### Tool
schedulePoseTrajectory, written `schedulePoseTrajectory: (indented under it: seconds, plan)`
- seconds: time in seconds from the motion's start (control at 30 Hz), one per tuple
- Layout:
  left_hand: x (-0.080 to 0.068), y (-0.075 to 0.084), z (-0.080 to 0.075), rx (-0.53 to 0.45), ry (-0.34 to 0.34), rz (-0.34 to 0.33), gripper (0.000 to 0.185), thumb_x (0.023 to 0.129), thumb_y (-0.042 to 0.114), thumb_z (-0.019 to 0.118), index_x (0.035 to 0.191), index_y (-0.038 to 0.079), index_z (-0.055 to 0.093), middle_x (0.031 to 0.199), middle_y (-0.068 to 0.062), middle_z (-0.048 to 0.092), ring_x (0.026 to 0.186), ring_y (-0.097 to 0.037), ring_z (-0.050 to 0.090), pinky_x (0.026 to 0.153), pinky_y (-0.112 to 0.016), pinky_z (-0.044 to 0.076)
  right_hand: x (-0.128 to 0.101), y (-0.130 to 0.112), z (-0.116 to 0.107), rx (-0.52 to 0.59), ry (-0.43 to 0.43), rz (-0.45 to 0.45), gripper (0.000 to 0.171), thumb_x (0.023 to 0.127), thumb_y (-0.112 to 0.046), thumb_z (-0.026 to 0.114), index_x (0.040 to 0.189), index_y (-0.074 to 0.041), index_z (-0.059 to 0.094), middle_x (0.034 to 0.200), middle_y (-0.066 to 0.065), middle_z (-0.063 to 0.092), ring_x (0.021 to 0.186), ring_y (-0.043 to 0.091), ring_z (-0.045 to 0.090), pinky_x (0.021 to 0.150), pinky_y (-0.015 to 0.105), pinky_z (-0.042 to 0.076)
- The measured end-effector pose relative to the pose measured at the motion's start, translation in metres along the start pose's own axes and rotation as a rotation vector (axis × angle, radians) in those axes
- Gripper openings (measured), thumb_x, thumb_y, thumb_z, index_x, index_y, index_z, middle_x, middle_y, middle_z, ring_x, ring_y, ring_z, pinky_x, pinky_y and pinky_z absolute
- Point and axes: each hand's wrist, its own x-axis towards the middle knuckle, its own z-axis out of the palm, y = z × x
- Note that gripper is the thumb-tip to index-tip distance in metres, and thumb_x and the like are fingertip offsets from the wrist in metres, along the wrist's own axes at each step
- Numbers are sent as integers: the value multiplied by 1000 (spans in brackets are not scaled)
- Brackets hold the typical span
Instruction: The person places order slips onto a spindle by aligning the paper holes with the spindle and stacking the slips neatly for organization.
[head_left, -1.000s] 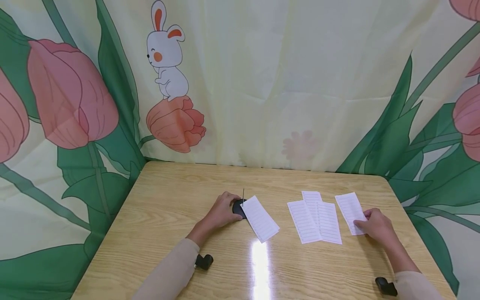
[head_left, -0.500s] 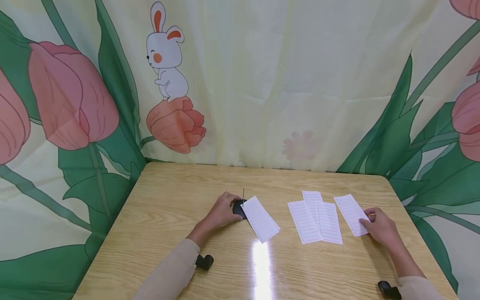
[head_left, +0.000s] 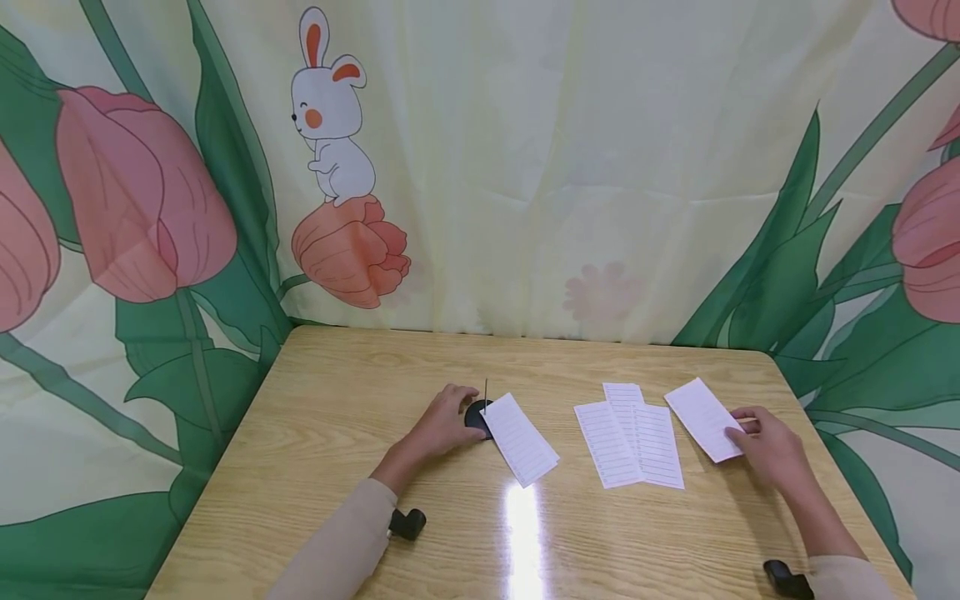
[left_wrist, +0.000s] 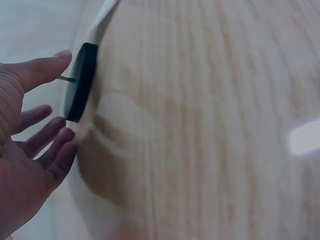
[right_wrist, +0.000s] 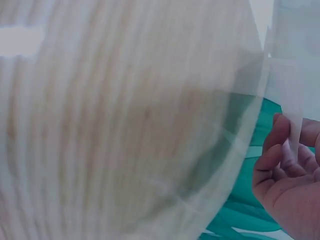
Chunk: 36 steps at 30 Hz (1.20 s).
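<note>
My left hand (head_left: 446,423) steadies a bill spike (head_left: 477,419) by its round black base, thumb and fingers on opposite sides of the rim. A thin metal rod rises from that base. At the rod lies the upper corner of a lined white paper slip (head_left: 521,440), which slants toward the front right; whether the rod pierces it is hard to tell. Farther right, my right hand (head_left: 772,450) pinches another lined slip (head_left: 703,419) at its lower right corner, held over the table. The right wrist view shows this slip (right_wrist: 294,105) edge-on between thumb and fingers.
Several overlapping lined slips (head_left: 630,437) lie on the wooden table (head_left: 375,358) between the spike and my right hand. A curtain (head_left: 480,167) printed with tulips and a rabbit hangs behind the table's far edge. Light glares off the tabletop in front.
The right hand has shifted slightly right, its slip now lifted and turned, with its top leaning further left. The left hand and the spike have stayed put.
</note>
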Motion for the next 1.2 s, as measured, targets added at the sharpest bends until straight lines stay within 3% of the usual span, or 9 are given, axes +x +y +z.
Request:
schedulePoseTrajectory:
  seconds: [0.17, 0.33, 0.47, 0.73, 0.87, 1.1, 1.2]
  plan:
    - [0, 3, -8, -41, 7, 19, 68, 85, 25, 87, 143, 7, 56, 128, -9, 57, 109, -25, 57, 92, -43, 53, -2, -10, -8, 4, 5, -20, 42, 104, -17, 61, 135, 10, 49, 124, 39, 58, 110, 52, 58, 75, 44, 57]
    - [-1, 9, -17, -71, 21, 22, 66, 88, 27, 84, 145, 9, 55, 131, -8, 57, 114, -26, 58, 92, -43, 55, -5, -22, -12, -9, 36, -82, 40, 103, -15, 64, 132, 9, 52, 119, 37, 61, 106, 50, 61, 74, 46, 57]
    - [-3, 17, -24, -88, 37, 44, 67, 88, 26, 84, 146, 8, 55, 133, -9, 57, 117, -29, 59, 91, -43, 56, -6, -32, -15, -28, 62, -140, 36, 101, -12, 65, 129, 8, 55, 114, 34, 65, 99, 46, 65, 69, 35, 54]
    - [-4, 36, -42, -84, 95, 159, 65, 84, 23, 87, 141, 7, 59, 131, -16, 60, 114, -36, 61, 89, -45, 54, -10, -57, -21, -12, 63, -181, 37, 100, -13, 68, 129, 6, 57, 111, 30, 67, 96, 39, 66, 62, 16, 47]
    - [-3, 45, -49, -103, 118, 193, 61, 85, 19, 86, 139, 5, 60, 131, -18, 61, 112, -38, 62, 92, -48, 54, -13, -72, -23, 8, 74, -196, 37, 101, -15, 68, 130, 5, 57, 112, 29, 67, 99, 41, 66, 63, 12, 47]
    - [-1, 58, -54, -148, 142, 236, 45, 96, 19, 75, 137, 5, 61, 129, -15, 62, 113, -37, 61, 95, -52, 54, -17, -99, -24, 53, 78, -254, 38, 100, -16, 69, 129, 6, 59, 111, 28, 68, 93, 35, 67, 64, 13, 50]
    - [-1, 64, -56, -154, 162, 266, 39, 99, 18, 72, 135, 6, 63, 127, -11, 64, 111, -34, 63, 94, -49, 56, -18, -108, -22, 71, 70, -274, 38, 100, -15, 69, 129, 6, 59, 110, 27, 68, 92, 33, 68, 65, 13, 51]
